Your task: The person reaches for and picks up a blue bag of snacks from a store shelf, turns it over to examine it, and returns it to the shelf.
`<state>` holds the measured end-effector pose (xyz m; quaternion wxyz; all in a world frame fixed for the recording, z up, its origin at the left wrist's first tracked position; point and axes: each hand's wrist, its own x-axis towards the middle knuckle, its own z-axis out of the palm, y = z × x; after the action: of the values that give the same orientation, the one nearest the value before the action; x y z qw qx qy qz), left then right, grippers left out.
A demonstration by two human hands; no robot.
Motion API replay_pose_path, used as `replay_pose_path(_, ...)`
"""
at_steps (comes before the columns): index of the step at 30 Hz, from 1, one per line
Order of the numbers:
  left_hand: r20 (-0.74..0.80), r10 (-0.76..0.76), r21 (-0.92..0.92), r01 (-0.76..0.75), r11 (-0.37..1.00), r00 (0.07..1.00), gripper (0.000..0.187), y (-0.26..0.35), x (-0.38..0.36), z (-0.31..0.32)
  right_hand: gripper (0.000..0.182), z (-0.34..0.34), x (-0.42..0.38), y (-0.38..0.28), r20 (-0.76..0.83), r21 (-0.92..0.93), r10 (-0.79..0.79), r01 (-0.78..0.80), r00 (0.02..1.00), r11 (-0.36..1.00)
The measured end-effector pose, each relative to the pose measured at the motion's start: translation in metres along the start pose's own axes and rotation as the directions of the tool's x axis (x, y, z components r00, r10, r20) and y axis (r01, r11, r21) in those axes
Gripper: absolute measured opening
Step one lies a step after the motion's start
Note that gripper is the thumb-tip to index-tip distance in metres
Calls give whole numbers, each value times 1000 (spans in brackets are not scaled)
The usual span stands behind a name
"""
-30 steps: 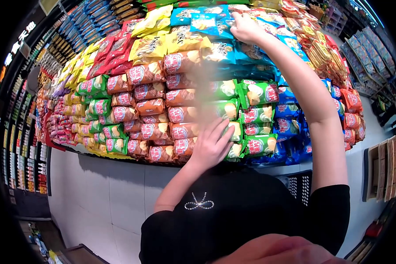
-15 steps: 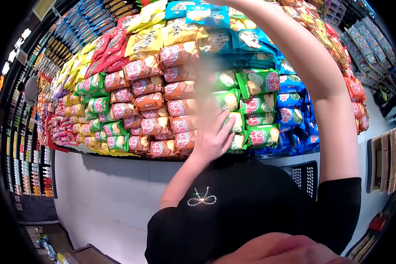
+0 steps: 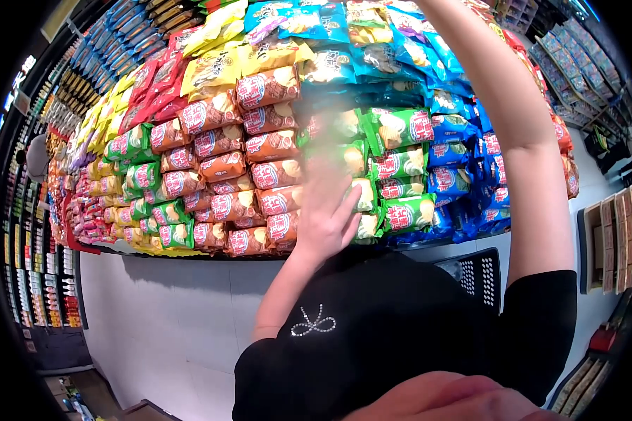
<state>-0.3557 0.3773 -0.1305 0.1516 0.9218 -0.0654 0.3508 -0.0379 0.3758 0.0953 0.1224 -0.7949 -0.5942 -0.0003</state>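
My left hand (image 3: 328,219) lies against the front of a stack of green snack packs (image 3: 365,196), fingers stretched and apart. A blurred smear covers part of the hand and the packs just above it. To its left are brown snack packs (image 3: 274,172), stacked in columns. More green packs (image 3: 409,214) stand to its right, with blue packs (image 3: 449,179) beyond them. My right arm (image 3: 519,133) reaches up past the top edge of the view, so my right hand is out of sight above the blue bags (image 3: 383,63).
Yellow bags (image 3: 211,74) and red bags (image 3: 144,91) lie higher on the display. A black perforated basket (image 3: 481,277) is beside my body at the right. Cardboard boxes (image 3: 614,242) stand at far right, and stocked shelves (image 3: 38,245) line the left.
The view has shifted slightly, so the packs appear further left. My right forearm has swung rightward at the top edge. My left hand stays at the green packs.
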Motion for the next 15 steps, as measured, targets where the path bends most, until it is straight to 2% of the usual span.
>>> replay_pose_path(1,12,-4,2,4,1000,1000,33,0,0,0,56,-7,-22,-5,125,45,224,-231,966,972)
replay_pose_path(2,7,1,2,-1,1000,1000,33,0,0,-1,60,-14,-24,3,316,-58,222,-215,922,975)
replay_pose_path(3,16,-7,5,7,1000,1000,34,0,0,0,65,-13,-58,-9,143,-16,196,-195,970,981)
replay_pose_path(4,26,-17,8,17,1000,1000,35,0,0,0,67,10,-43,36,70,-225,93,-75,993,972)
replay_pose_path(6,22,-12,11,12,1000,1000,37,0,-1,0,71,29,-57,42,77,-136,158,-147,984,980)
replay_pose_path(8,19,-12,15,12,1000,1000,38,-1,-2,1,73,36,-78,28,115,-93,163,-153,980,984)
replay_pose_path(9,15,-8,12,8,1000,1000,39,-1,-2,1,92,42,-82,21,113,-87,135,-125,984,988)
replay_pose_path(10,10,-5,10,5,1000,1000,40,-1,-2,1,94,38,-90,-3,177,-189,201,-167,963,968)
replay_pose_path(12,11,-3,13,2,1000,1000,40,-2,-2,0,97,55,-93,1,169,-275,173,-122,970,954)
replay_pose_path(13,11,2,13,-2,1000,1000,41,-1,-2,1,99,61,-94,5,144,-227,165,-130,976,965)
replay_pose_path(14,12,0,12,0,1000,1000,41,-1,-3,1,99,64,-97,7,147,-226,165,-129,975,966)
replay_pose_path(15,13,0,13,0,1000,1000,41,-2,-3,2,99,65,-100,8,81,-262,145,-119,986,958)
